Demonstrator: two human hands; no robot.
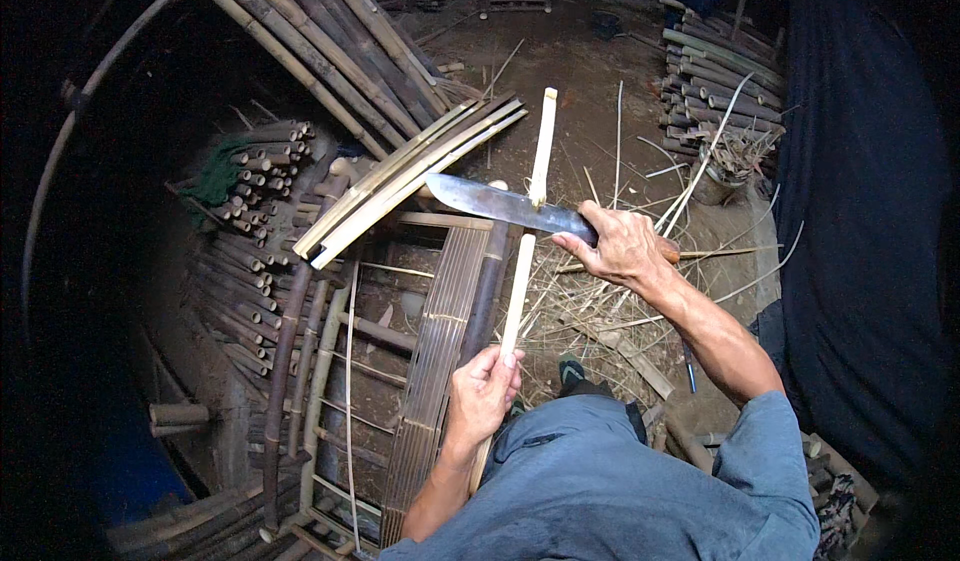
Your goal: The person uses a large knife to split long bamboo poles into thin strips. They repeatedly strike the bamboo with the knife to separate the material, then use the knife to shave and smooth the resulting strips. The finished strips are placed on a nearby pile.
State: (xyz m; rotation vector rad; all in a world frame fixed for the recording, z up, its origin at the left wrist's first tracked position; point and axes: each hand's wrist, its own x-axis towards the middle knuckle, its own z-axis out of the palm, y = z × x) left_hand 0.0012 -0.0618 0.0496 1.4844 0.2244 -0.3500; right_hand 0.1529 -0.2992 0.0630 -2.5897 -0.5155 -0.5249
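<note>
left hand [482, 393] grips the pale strip [516, 296], long axis pointing away; right hand [624, 245], fingers wrapped round the machete [498, 204], holds it crosswise ahead, contact unclear

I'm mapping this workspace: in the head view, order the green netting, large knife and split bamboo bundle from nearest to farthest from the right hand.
1. Large knife: gripped in the right hand.
2. Split bamboo bundle: left of the hand.
3. Green netting: farther left.

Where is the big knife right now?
In the head view, just above the middle, the knife is in the right hand, pointing left, near the pale stick the left hand holds.
</note>
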